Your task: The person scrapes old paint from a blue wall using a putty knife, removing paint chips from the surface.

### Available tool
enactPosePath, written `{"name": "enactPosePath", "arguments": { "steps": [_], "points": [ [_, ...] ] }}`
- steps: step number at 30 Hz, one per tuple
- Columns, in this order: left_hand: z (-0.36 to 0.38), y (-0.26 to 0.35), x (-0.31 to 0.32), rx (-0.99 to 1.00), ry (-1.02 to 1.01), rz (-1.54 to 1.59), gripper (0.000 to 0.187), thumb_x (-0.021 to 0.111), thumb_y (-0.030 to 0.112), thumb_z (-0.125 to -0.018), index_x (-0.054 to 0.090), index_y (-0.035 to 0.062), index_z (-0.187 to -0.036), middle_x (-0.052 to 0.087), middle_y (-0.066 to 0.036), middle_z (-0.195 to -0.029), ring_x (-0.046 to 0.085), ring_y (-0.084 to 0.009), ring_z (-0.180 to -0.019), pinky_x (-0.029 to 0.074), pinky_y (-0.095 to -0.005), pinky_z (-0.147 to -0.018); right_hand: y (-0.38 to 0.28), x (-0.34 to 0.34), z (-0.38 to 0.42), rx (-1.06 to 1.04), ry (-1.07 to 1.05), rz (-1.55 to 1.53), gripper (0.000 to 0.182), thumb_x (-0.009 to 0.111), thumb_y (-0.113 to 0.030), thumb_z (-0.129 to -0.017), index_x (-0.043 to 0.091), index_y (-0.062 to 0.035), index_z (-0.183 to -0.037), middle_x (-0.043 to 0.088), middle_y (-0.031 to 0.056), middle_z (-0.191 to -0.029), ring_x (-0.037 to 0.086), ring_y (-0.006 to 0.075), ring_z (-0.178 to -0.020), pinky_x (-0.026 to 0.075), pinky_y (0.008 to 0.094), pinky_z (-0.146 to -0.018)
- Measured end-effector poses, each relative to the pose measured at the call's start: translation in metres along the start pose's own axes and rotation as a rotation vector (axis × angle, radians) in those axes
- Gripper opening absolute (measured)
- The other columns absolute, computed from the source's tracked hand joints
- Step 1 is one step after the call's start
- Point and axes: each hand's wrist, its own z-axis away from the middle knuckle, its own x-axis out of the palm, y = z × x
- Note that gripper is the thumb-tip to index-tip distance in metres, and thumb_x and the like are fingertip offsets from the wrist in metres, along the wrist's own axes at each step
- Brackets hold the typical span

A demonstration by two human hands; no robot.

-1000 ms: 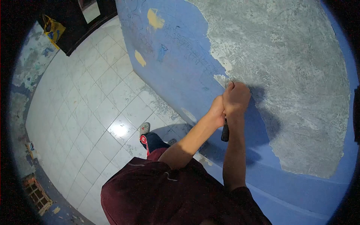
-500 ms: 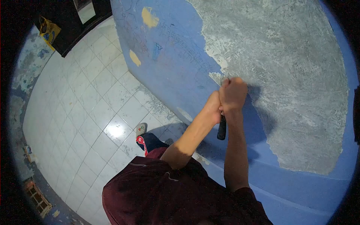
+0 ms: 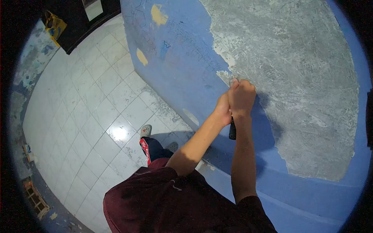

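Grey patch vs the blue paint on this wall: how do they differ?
Colour: the grey patch is mottled grey with whitish streaks; the blue paint is mostly blue.
Surface: the grey patch looks rough and streaky; the blue paint looks smoother.
Markings: the blue paint carries scribbles; none are evident on the grey patch.
Shared: shadow falls across parts of both.

Light was moderate and uneven, apparently from the left: a white glare burned out part of the floor (image 3: 95, 124), and soft shadows fell rightward from the arms (image 3: 243, 155) onto the wall (image 3: 186, 83). The shirt (image 3: 163, 202) looked dim. Distortion bowed the outer edges; black vignetting, speckled with noise, swallowed the corners.
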Motion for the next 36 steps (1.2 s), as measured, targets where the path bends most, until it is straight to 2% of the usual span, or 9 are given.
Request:
{"name": "enactPosePath", "arguments": {
  "steps": [6,12,15,17,21,23,26,29,36],
  "points": [
    [-0.018,0.006,-0.013,-0.067,0.064,0.063,0.029,0.046,0.039,-0.1,0.057,0.013,-0.09,0.055,0.003,-0.07,0.046,-0.006,-0.05,0.036,-0.0238,-0.041,0.004,0.01,-0.012,-0.119,-0.01,0.125,0.025,0.057,-0.021,-0.09,0.067,0.0015,-0.085,0.067,0.0221,-0.078,0.067,0.0386,-0.074,0.054,0.0457,-0.066],
    [0.005,0.024,0.022,-0.129,0.336,0.002,0.031,0.044,0.038,-0.098,0.057,0.0127,-0.088,0.057,0.0,-0.071,0.053,-0.0124,-0.054,0.039,-0.027,-0.041,-0.005,0.0,-0.025,-0.119,-0.087,0.103,0.025,0.057,-0.021,-0.09,0.066,0.0023,-0.088,0.067,0.0226,-0.078,0.067,0.0386,-0.074,0.054,0.0455,-0.066],
    [-0.005,0.024,0.006,-0.227,0.135,0.07,0.031,0.046,0.039,-0.096,0.058,0.0115,-0.09,0.061,-0.003,-0.076,0.059,-0.0164,-0.062,0.046,-0.029,-0.048,-0.002,-0.001,-0.024,-0.105,-0.101,0.098,0.026,0.057,-0.021,-0.091,0.066,0.0028,-0.089,0.067,0.0228,-0.078,0.067,0.0386,-0.073,0.054,0.0453,-0.066],
    [-0.021,0.012,-0.026,-0.29,-0.164,0.288,0.029,0.054,0.032,-0.091,0.06,0.006,-0.102,0.065,-0.013,-0.098,0.064,-0.0259,-0.091,0.051,-0.0458,-0.085,-0.002,-0.001,-0.022,-0.091,-0.103,0.1,0.026,0.057,-0.021,-0.091,0.066,0.0031,-0.09,0.067,0.0229,-0.078,0.067,0.0385,-0.073,0.053,0.0452,-0.065],
    [-0.004,0.022,0.0,-0.323,0.079,0.239,0.033,0.051,0.036,-0.092,0.058,0.0061,-0.104,0.065,-0.013,-0.099,0.063,-0.0261,-0.09,0.051,-0.0442,-0.084,-0.005,-0.001,-0.027,-0.104,-0.113,0.107,0.026,0.057,-0.021,-0.091,0.066,0.0036,-0.092,0.067,0.0232,-0.079,0.067,0.0385,-0.073,0.053,0.045,-0.065],
    [-0.011,0.014,-0.009,-0.254,-0.084,0.246,0.036,0.047,0.037,-0.094,0.058,0.0057,-0.107,0.064,-0.013,-0.1,0.063,-0.0264,-0.09,0.051,-0.0435,-0.083,-0.003,0.0,-0.024,-0.094,-0.102,0.101,0.027,0.057,-0.021,-0.091,0.065,0.0039,-0.093,0.066,0.0234,-0.079,0.067,0.0385,-0.073,0.053,0.045,-0.065],
    [-0.011,0.005,-0.011,-0.123,-0.054,0.142,0.038,0.044,0.038,-0.095,0.057,0.0048,-0.11,0.064,-0.013,-0.1,0.063,-0.0269,-0.091,0.051,-0.0433,-0.084,-0.004,0.001,-0.019,-0.073,-0.082,0.088,0.027,0.057,-0.021,-0.091,0.065,0.0043,-0.095,0.066,0.0236,-0.079,0.067,0.0384,-0.073,0.053,0.0448,-0.065],
    [-0.008,0.013,-0.01,-0.239,-0.234,0.275,0.041,0.044,0.04,-0.095,0.057,0.0048,-0.112,0.065,-0.012,-0.1,0.063,-0.0263,-0.091,0.051,-0.0426,-0.083,-0.007,-0.001,-0.021,-0.092,-0.092,0.098,0.028,0.057,-0.022,-0.092,0.065,0.0048,-0.096,0.066,0.0238,-0.079,0.067,0.0384,-0.073,0.053,0.0447,-0.065],
    [-0.004,-0.003,-0.01,-0.002,-0.017,-0.086,0.05,0.041,0.052,-0.097,0.057,0.0058,-0.108,0.064,-0.008,-0.097,0.063,-0.0221,-0.09,0.053,-0.0389,-0.079,0.003,-0.007,0.006,-0.068,-0.103,-0.03,0.029,0.057,-0.022,-0.092,0.064,0.0058,-0.099,0.066,0.0244,-0.079,0.067,0.0384,-0.073,0.053,0.0444,-0.064]
  ]
}}
